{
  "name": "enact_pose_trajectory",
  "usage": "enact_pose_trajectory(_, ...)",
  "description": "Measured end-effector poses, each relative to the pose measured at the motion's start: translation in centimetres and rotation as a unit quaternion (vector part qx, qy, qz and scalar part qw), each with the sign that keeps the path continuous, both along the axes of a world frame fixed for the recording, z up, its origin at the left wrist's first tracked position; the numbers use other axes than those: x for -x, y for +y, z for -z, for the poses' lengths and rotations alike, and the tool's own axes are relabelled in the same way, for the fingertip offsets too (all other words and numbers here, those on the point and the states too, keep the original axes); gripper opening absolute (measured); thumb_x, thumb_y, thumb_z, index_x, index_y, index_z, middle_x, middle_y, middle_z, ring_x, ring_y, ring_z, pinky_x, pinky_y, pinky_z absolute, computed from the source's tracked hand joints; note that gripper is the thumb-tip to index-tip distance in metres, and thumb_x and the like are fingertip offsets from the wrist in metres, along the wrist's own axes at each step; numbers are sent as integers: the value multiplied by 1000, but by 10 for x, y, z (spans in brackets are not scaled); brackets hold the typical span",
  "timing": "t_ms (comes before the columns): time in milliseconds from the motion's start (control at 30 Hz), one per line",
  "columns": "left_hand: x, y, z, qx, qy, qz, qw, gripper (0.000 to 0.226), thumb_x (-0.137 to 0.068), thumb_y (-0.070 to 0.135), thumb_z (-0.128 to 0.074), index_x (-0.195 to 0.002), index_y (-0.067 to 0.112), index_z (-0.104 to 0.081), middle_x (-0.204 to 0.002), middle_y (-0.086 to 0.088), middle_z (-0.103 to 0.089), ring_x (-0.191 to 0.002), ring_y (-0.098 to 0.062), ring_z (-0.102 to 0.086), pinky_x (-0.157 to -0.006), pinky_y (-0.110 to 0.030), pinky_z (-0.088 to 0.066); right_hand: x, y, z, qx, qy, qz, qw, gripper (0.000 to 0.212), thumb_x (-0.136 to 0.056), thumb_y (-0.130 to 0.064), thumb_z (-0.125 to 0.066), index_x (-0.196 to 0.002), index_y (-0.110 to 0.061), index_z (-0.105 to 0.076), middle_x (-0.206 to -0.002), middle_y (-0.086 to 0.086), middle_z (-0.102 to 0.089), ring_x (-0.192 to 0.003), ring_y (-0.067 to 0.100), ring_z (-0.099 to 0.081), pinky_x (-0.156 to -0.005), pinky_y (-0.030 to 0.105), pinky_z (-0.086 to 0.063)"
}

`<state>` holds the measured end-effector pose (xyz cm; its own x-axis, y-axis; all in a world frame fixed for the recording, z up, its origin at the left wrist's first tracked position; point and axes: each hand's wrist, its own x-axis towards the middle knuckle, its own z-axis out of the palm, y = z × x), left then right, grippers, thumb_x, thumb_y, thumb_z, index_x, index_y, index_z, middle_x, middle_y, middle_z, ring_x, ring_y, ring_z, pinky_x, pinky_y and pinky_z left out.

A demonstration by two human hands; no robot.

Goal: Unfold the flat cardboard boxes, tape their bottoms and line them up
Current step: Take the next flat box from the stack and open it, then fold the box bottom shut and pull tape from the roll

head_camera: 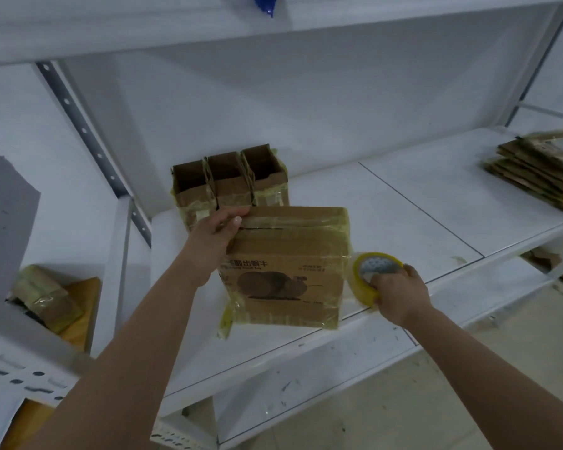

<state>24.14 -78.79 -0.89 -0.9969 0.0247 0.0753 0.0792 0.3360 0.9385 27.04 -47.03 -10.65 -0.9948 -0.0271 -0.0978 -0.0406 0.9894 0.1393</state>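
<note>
So the cardboard box (pixel 286 264) was standing on the white shelf (pixel 420 203), near the front edge, with its taped bottom facing up. It had a snail picture and some printed text on the side facing the camera, and yellowish clear tape ran over the top seam and down the sides, with a loose bit of tape hanging at the lower left corner.

The left hand (pixel 216 233) gripped the box's upper left corner, thumb lying along the top edge and the other fingers curled behind it. The right hand (pixel 395 292) was just beside the box's right side, fingers wrapped round a roll of yellowish packing tape (pixel 372 274), holding it on edge just above the shelf. Couldn't tell whether the roll touched the box or was joined to it by tape.

Right behind the box, three open boxes (pixel 229 181) stood in a row, side by side and touching, openings up, tape around their lower parts. Well off to the right on the same shelf sat a stack of flat cardboard boxes (pixel 543 170). Down on the left, on a lower surface, lay a tape-wrapped bundle of cardboard (pixel 48 298), partly blurred.
</note>
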Motion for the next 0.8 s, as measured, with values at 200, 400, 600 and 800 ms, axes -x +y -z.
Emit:
enact_pose_trajectory(200,-4,8,-7,-28,-12,-25,999,24,-102,24,-49,-102,37,-69,-119,0,-62,-113,-25,-57,-100,-44,-49,4,26,-71,227,82,105,965,34,-92,-28,-62,-123,-13,-61,-121,16,-65,-114,33,-60,-93,34,-42)
enact_pose_trajectory(400,-10,32,-12,-45,3,-39,998,23,-102,23,-50,-109,32,-69,-117,1,-64,-111,-20,-58,-98,-39,-50,-13,-3,-193,639,122,-75,756,18,-84,-25,-68,-81,-7,-67,-71,3,-60,-63,10,-56,-59,20,-44)
enact_pose_trajectory(600,-19,56,1,63,42,-24,997,28,-102,23,-47,-124,22,-65,-124,0,-61,-114,-19,-55,-100,-37,-45,-12,-47,-204,605,-60,-107,787,24,-79,-32,-67,-90,-11,-72,-79,6,-73,-70,17,-67,-68,25,-52)
enact_pose_trajectory(800,-26,55,-8,20,50,-48,997,47,-104,42,-32,-120,13,-65,-104,9,-60,-90,0,-53,-81,-24,-41,-3,-43,-191,616,-62,-89,781,45,-69,-50,-65,-99,-17,-74,-94,6,-76,-86,23,-73,-77,29,-55)
